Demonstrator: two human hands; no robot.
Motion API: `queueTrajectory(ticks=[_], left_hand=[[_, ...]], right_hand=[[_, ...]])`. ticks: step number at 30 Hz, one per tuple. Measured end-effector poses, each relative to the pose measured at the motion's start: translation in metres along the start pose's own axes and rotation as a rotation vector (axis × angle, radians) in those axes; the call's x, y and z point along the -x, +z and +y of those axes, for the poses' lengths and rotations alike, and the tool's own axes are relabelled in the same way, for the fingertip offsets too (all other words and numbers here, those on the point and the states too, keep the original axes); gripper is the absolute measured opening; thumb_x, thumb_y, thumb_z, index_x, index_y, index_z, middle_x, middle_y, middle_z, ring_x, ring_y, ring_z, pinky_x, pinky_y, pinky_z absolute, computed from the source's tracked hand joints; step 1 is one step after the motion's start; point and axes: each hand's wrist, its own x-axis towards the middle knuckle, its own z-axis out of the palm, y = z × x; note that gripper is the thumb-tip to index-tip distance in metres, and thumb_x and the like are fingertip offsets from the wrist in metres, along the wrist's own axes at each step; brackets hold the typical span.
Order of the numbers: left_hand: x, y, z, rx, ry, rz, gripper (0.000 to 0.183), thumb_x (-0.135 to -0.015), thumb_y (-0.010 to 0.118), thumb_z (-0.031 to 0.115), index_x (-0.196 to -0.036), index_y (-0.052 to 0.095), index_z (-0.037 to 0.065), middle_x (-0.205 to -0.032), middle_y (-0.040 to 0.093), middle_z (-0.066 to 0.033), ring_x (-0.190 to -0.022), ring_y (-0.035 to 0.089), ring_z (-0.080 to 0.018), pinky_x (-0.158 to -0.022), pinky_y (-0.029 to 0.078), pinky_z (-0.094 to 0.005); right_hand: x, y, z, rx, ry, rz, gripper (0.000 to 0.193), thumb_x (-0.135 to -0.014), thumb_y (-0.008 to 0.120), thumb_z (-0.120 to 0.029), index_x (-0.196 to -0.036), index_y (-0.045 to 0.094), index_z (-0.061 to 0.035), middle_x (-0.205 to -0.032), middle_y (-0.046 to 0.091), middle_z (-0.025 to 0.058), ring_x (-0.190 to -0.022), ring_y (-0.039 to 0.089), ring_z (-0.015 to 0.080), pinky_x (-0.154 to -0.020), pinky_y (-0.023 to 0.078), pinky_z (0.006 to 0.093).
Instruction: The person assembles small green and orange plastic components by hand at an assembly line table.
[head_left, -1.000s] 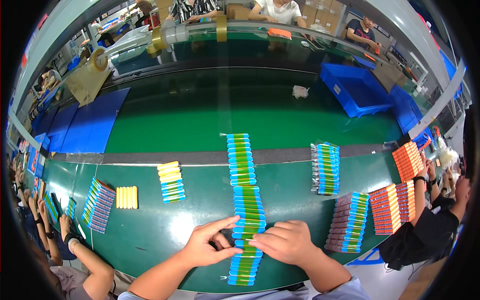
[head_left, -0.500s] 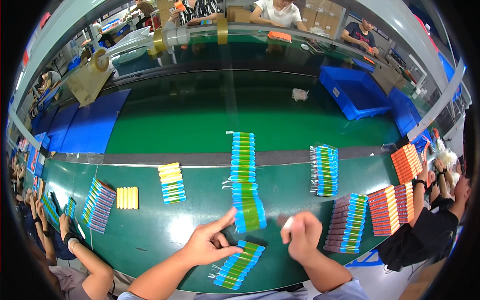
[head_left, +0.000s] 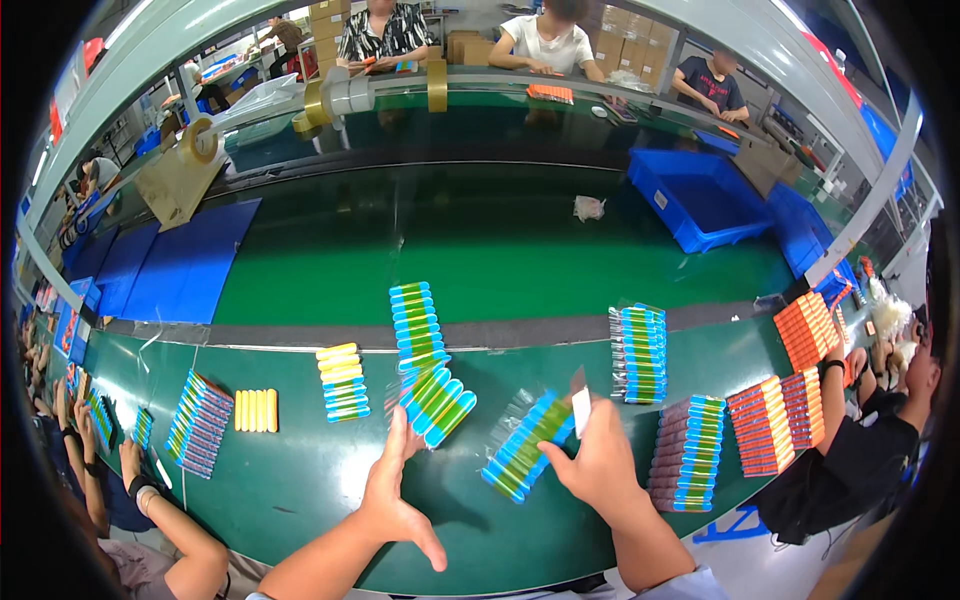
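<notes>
Far left of the left hand, a stack of purple-and-blue-ended wrapped sticks (head_left: 198, 423) is lying on the green table (head_left: 300, 490), with a row of yellow sticks (head_left: 256, 411) sitting nearer to that hand. Beyond its fingers, to the left, a yellow-and-blue pile (head_left: 343, 382) is lying. The left hand (head_left: 392, 495) is standing wide open, thumb spreading well away from the raised fingers, gripping nothing that shows. Just beyond its fingertips, a long blue-and-green banded strip of wrapped sticks (head_left: 418, 330) is stretching away, its near end bending to the right; whether the fingertips are touching it is hard to tell. Between the two hands, a shorter blue-and-green strip (head_left: 522, 452) is slanting, the right thumb meeting its right edge. The right hand (head_left: 600, 460) is curling around a small white-handled tool (head_left: 582, 412) with a thin tip. Beyond and right of that grip, a blue-and-green stack (head_left: 640, 355) is lying.
</notes>
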Motion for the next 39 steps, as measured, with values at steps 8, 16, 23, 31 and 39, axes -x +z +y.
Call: queueTrajectory(ticks=[8,16,23,31,39], left_hand=[[0.009,0.018,0.01,-0.285,0.477,0.009,0.105,-0.056,0.072,0.083,-0.118,0.065,-0.002,-0.103,0.068,-0.012,-0.1,0.069,-0.0334,-0.071,0.055,-0.0365],[0.012,0.025,0.014,-0.279,0.518,0.197,0.082,-0.075,0.062,0.08,-0.108,0.072,0.006,-0.098,0.072,-0.0066,-0.095,0.071,-0.0303,-0.069,0.057,-0.0347],[-0.006,0.023,0.036,-0.349,0.552,-0.257,0.05,-0.091,0.063,0.061,-0.111,0.073,0.015,-0.079,0.069,0.002,-0.076,0.068,-0.0177,-0.055,0.05,-0.0294],[-0.002,0.006,0.011,0.254,-0.219,0.305,0.072,-0.087,0.075,0.014,-0.148,0.04,0.002,-0.105,0.06,-0.0116,-0.094,0.062,-0.0193,-0.077,0.053,-0.0322],[-0.004,-0.003,0.005,0.411,-0.509,0.242,0.087,-0.08,0.074,-0.01,-0.153,0.029,0.007,-0.114,0.063,-0.0098,-0.09,0.068,-0.0149,-0.077,0.056,-0.0287]], right_hand=[[0.0,0.015,0.002,0.189,-0.126,0.009,0.071,-0.077,0.083,-0.015,-0.13,0.042,0.0074,-0.135,0.051,0.0289,-0.123,0.051,0.0459,-0.104,0.04,0.0526],[-0.008,0.009,0.002,-0.329,-0.185,0.02,0.068,-0.084,0.073,-0.009,-0.136,0.031,0.004,-0.147,0.045,0.0264,-0.139,0.043,0.0372,-0.116,0.03,0.0506],[0.021,0.033,-0.005,-0.866,0.276,-0.403,0.038,-0.093,0.069,-0.002,-0.105,0.034,-0.0108,-0.104,0.054,0.0044,-0.103,0.061,0.0149,-0.08,0.054,0.031],[0.026,0.052,-0.012,-1.067,0.15,-0.288,0.048,-0.088,0.071,0.006,-0.103,0.028,-0.011,-0.107,0.054,0.0105,-0.095,0.065,0.0151,-0.07,0.058,0.0323],[0.028,0.026,-0.023,-0.699,0.159,-0.644,0.025,-0.101,0.057,-0.021,-0.101,0.045,0.0006,-0.079,0.071,0.0124,-0.068,0.073,0.0229,-0.061,0.056,0.0332]])
